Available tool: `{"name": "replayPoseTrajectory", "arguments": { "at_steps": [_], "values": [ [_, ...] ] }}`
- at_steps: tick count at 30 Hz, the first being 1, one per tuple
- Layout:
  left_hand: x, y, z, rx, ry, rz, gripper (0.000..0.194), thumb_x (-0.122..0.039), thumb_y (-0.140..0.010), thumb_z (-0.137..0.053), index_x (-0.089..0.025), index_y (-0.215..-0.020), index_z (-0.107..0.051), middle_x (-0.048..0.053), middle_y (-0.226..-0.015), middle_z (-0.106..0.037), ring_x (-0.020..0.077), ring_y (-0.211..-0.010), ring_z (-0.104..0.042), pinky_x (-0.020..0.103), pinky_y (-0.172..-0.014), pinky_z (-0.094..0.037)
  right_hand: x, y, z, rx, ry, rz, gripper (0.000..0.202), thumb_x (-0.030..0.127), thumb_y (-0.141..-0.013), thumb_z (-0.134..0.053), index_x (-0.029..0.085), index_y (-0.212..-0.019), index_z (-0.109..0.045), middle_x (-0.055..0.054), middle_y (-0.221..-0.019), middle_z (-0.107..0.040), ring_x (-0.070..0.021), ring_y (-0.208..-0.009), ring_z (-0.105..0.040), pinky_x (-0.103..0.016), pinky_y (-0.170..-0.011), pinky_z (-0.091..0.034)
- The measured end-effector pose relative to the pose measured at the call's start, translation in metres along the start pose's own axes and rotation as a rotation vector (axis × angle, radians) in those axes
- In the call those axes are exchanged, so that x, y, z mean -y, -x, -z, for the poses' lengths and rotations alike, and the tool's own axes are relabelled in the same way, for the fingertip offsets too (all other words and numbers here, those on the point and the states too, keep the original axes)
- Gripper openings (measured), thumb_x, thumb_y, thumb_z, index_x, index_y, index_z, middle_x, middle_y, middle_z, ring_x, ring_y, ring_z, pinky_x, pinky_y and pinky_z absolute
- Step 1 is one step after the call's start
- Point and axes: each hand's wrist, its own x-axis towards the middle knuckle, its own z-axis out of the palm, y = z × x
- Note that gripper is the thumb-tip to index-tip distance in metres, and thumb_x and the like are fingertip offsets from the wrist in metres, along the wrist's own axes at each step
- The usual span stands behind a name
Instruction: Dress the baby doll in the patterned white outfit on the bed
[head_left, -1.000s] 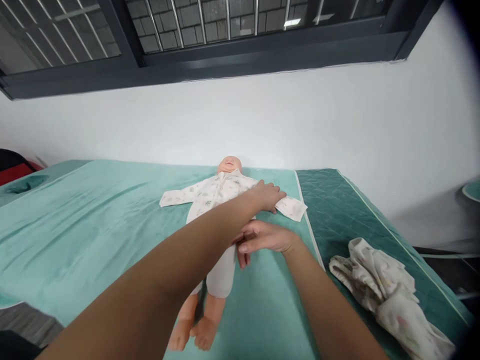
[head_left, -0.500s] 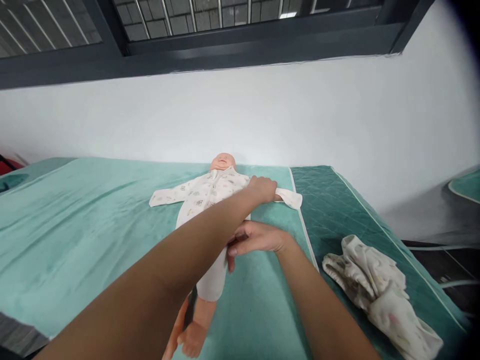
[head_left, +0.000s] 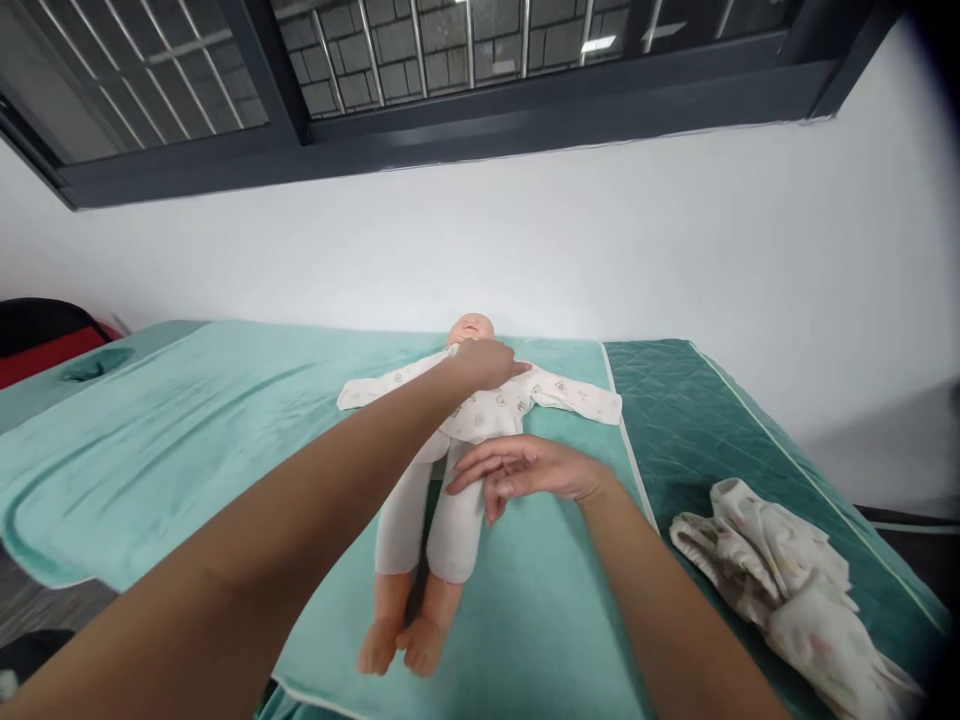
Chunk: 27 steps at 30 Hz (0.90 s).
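Note:
A baby doll (head_left: pixel 472 326) lies on its back on the light green sheet (head_left: pixel 540 620), head towards the wall. It wears a white patterned top (head_left: pixel 491 412) with both sleeves spread out and white trousers (head_left: pixel 401 525); its feet are bare. My left hand (head_left: pixel 487 364) rests on the top's upper chest, just below the doll's head; one finger points right and the others are largely hidden. Beside and partly over the doll's thigh, my right hand (head_left: pixel 525 472) is open, its fingers loosely bent with nothing in them.
A crumpled patterned white cloth (head_left: pixel 780 590) lies on the dark green quilted mat (head_left: pixel 675 420) at the right. Behind the bed stand a white wall (head_left: pixel 525 240) and a barred window. A red and black item (head_left: pixel 45 335) is at the far left.
My left hand has moved left from the doll's sleeve to the upper chest. The sleeve at right now lies straight. My right hand's fingers have spread. The view has shifted, showing both doll legs.

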Motion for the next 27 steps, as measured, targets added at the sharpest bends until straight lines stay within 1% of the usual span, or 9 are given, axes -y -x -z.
{"name": "replayPoseTrajectory", "arguments": {
  "at_steps": [2, 7, 10, 13, 15, 17, 20, 23, 27],
  "values": [
    [0.013, 0.01, 0.004, -0.024, 0.091, 0.069, 0.056, -0.06, -0.094, -0.034, -0.019, -0.113, -0.067, 0.014, -0.12, -0.068, 0.0314, -0.113, -0.06, 0.044, -0.095, -0.045, 0.002, 0.004, 0.001, -0.124, 0.021, 0.061, 0.048, 0.035, -0.089, -0.065, 0.019, -0.134, -0.054, -0.018, -0.133, -0.061, -0.0185, -0.088, -0.07, -0.033, -0.076, -0.056],
    [0.044, 0.038, -0.005, -0.177, 0.183, 0.157, 0.056, -0.053, -0.098, -0.022, -0.022, -0.117, -0.064, 0.01, -0.125, -0.066, 0.0266, -0.111, -0.061, 0.04, -0.096, -0.045, 0.0, 0.008, 0.007, -0.646, 0.037, 0.263, 0.034, 0.035, -0.088, -0.064, 0.022, -0.119, -0.061, -0.011, -0.119, -0.067, -0.0177, -0.09, -0.065, -0.03, -0.075, -0.053],
    [0.063, 0.062, -0.025, -0.438, 0.353, 0.15, 0.051, -0.048, -0.1, -0.022, -0.022, -0.124, -0.059, 0.009, -0.133, -0.061, 0.0232, -0.12, -0.056, 0.036, -0.101, -0.043, -0.013, 0.0, 0.011, -0.916, 0.157, 0.329, 0.028, 0.033, -0.084, -0.065, 0.024, -0.111, -0.062, -0.008, -0.118, -0.066, -0.0192, -0.101, -0.061, -0.033, -0.082, -0.051],
    [0.078, 0.092, -0.06, -0.704, 0.594, 0.139, 0.04, -0.04, -0.097, -0.036, -0.021, -0.126, -0.057, 0.008, -0.133, -0.06, 0.0209, -0.124, -0.053, 0.035, -0.107, -0.04, -0.032, -0.008, 0.01, -1.131, 0.452, 0.281, 0.025, 0.033, -0.08, -0.067, 0.022, -0.102, -0.063, -0.007, -0.112, -0.064, -0.0204, -0.106, -0.057, -0.035, -0.089, -0.048],
    [0.084, 0.117, -0.09, -0.744, 0.725, 0.173, 0.035, -0.035, -0.095, -0.041, -0.019, -0.122, -0.059, 0.008, -0.127, -0.064, 0.0196, -0.119, -0.057, 0.034, -0.106, -0.042, -0.043, -0.009, 0.005, -1.201, 0.593, 0.202, 0.024, 0.036, -0.081, -0.066, 0.021, -0.099, -0.061, -0.006, -0.104, -0.062, -0.0201, -0.102, -0.057, -0.034, -0.086, -0.047],
    [0.086, 0.141, -0.12, -0.745, 0.883, 0.235, 0.034, -0.032, -0.096, -0.039, -0.019, -0.119, -0.06, 0.008, -0.123, -0.066, 0.0184, -0.114, -0.06, 0.033, -0.102, -0.046, -0.051, -0.005, -0.005, -1.204, 0.641, 0.132, 0.025, 0.04, -0.084, -0.063, 0.02, -0.1, -0.059, -0.006, -0.102, -0.061, -0.0192, -0.097, -0.058, -0.033, -0.083, -0.048],
    [0.084, 0.171, -0.15, -0.65, 0.967, 0.242, 0.032, -0.024, -0.091, -0.044, -0.019, -0.117, -0.061, 0.007, -0.118, -0.069, 0.0191, -0.107, -0.063, 0.033, -0.097, -0.049, -0.058, 0.005, -0.028, -1.198, 0.714, 0.036, 0.029, 0.043, -0.088, -0.058, 0.02, -0.105, -0.058, -0.006, -0.103, -0.062, -0.0193, -0.096, -0.059, -0.034, -0.083, -0.048],
    [0.08, 0.189, -0.159, -0.605, 0.89, 0.19, 0.034, -0.022, -0.087, -0.049, -0.021, -0.119, -0.061, 0.007, -0.119, -0.068, 0.0214, -0.108, -0.063, 0.035, -0.096, -0.048, -0.065, 0.014, -0.052, -1.253, 0.902, -0.059, 0.028, 0.042, -0.09, -0.056, 0.02, -0.108, -0.058, -0.007, -0.105, -0.063, -0.0207, -0.099, -0.059, -0.037, -0.088, -0.047],
    [0.077, 0.2, -0.157, -0.58, 0.779, 0.146, 0.04, -0.023, -0.086, -0.052, -0.021, -0.126, -0.056, 0.008, -0.124, -0.065, 0.0242, -0.114, -0.059, 0.039, -0.098, -0.046, -0.072, 0.015, -0.07, -1.299, 1.171, -0.166, 0.026, 0.038, -0.091, -0.055, 0.021, -0.111, -0.058, -0.007, -0.106, -0.064, -0.022, -0.101, -0.059, -0.037, -0.089, -0.046]
  ]
}}
